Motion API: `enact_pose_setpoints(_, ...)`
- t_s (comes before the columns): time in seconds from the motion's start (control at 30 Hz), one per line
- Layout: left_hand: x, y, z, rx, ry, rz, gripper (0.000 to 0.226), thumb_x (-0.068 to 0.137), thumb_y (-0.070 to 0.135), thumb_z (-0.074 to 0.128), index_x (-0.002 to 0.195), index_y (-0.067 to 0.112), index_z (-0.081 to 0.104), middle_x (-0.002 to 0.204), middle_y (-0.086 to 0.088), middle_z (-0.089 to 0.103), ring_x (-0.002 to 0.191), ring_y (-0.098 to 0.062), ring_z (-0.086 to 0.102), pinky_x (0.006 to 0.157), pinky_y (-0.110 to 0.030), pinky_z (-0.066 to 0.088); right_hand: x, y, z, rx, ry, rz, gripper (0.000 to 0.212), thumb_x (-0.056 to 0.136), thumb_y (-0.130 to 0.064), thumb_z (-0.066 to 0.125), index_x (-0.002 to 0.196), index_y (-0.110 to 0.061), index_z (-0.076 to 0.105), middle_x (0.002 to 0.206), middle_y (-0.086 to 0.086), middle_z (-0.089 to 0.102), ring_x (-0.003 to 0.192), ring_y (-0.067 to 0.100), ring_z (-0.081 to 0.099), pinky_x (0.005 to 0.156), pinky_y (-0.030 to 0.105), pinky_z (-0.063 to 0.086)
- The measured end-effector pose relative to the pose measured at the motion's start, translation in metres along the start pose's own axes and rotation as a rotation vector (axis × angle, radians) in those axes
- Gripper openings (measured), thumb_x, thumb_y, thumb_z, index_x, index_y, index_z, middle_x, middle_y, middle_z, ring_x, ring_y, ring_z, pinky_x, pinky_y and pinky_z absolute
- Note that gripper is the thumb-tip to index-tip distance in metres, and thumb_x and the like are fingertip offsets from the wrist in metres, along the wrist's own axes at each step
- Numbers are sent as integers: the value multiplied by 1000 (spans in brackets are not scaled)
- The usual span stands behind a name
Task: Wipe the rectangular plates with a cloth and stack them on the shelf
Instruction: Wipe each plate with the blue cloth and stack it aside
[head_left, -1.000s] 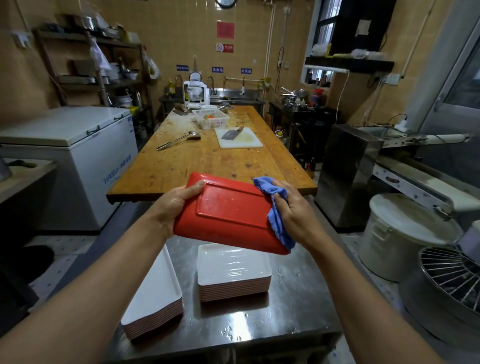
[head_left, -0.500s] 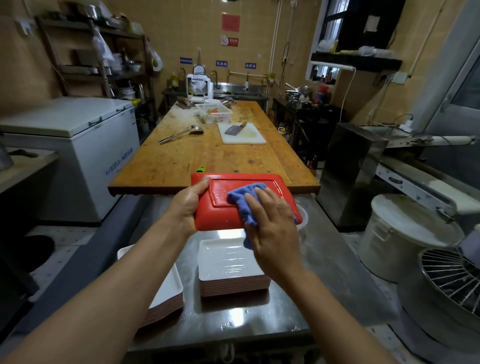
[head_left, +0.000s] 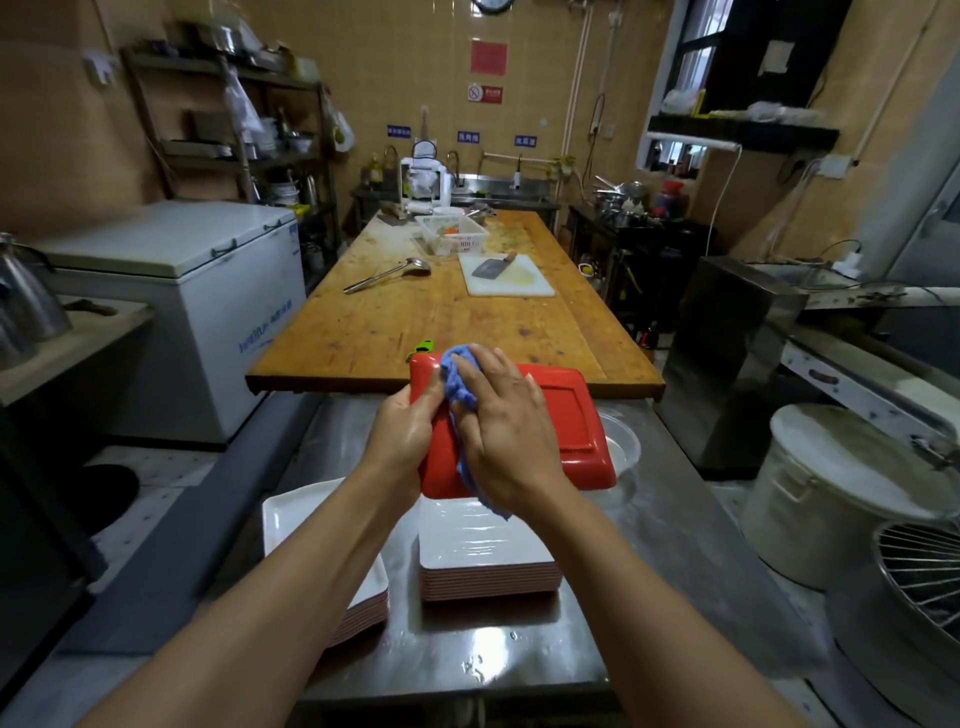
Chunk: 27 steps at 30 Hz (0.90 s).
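Note:
I hold a red rectangular plate bottom side up above the steel table. My left hand grips its left edge, thumb on top. My right hand presses a blue cloth flat against the plate's left part, fingers spread and straight. Below the plate sits a stack of rectangular plates with a white top. A second stack of the same plates lies to its left, partly hidden by my left arm.
The steel table is wet, with a clear bowl behind the red plate. Beyond is a long wooden table with a cutting board, cleaver, ladle and basket. A white freezer stands left, a lidded bucket and wire rack right.
My right hand slid the cloth leftward across the plate, from its right edge to the left part near my left hand. The plate tilted flatter and its right end swung away.

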<state>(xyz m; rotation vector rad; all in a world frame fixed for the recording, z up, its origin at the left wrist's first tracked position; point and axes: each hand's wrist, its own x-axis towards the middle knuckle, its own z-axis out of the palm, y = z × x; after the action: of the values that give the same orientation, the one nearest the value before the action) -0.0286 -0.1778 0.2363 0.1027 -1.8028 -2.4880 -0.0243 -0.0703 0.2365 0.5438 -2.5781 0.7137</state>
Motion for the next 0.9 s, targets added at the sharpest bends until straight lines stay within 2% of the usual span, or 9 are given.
enact_pose_setpoints(0.1,-3,-3,-3,1,-9,20,26,95,30,48,106,11,64,100,-13,70,88,-22,67,81,-35,55,9,3,-3,-19,-7,-11,59,88,-43,19,143,-28,36,150,-5,32,142,13,18,117,42,6)
enact_pose_setpoints(0.27,-6,-8,-12,-78,-1,-16,23,94,31,50,97,12,64,77,-7,73,64,-20,70,55,-34,57,10,43,-6,-111,34,117,57,87,-43,18,134,-27,45,139,-5,45,133,14,31,112,47,17)
enact_pose_setpoints(0.37,-9,-8,-19,-104,-1,-41,25,94,31,51,104,11,62,85,-12,72,70,-25,71,56,-37,57,8,65,-6,-2,79,218,58,87,-45,18,128,-21,51,134,-1,49,128,19,38,109,41,25)
enact_pose_setpoints(0.47,-11,-11,-26,-135,26,-56,24,94,29,51,103,10,62,85,-13,72,69,-24,70,56,-37,58,5,71,-4,151,72,275,40,97,-32,32,127,-15,51,134,4,46,126,23,39,105,29,25)
enact_pose_setpoints(0.57,-12,-15,-32,-152,43,-81,25,93,30,51,104,10,63,89,-14,71,74,-27,69,65,-43,59,0,66,-3,194,87,368,38,100,-25,36,135,-12,45,134,11,44,123,27,41,102,32,30)
enact_pose_setpoints(0.67,-12,-19,-40,-168,69,-86,25,93,30,50,101,11,63,85,-11,72,73,-25,69,73,-48,57,-8,61,1,244,68,481,33,101,-22,36,126,-7,49,114,22,52,107,35,50,83,35,37)
enact_pose_setpoints(0.7,-12,-19,-43,-169,79,-84,25,93,31,50,101,11,63,84,-11,72,73,-25,70,75,-49,56,-12,58,5,230,143,473,28,99,-13,37,118,-1,53,104,25,54,96,39,54,75,38,41)
enact_pose_setpoints(0.8,-13,-19,-51,-177,109,-82,24,94,31,50,97,12,63,83,-10,73,73,-26,70,76,-49,55,-22,61,17,360,72,559,26,77,6,48,98,11,63,76,27,57,53,41,57,43,36,44)
enact_pose_setpoints(0.9,-14,-17,-62,-188,145,-95,25,94,32,50,101,12,63,91,-13,71,78,-28,69,77,-49,55,-32,54,24,324,159,547,28,99,-8,36,112,7,57,95,27,58,81,40,58,66,40,41)
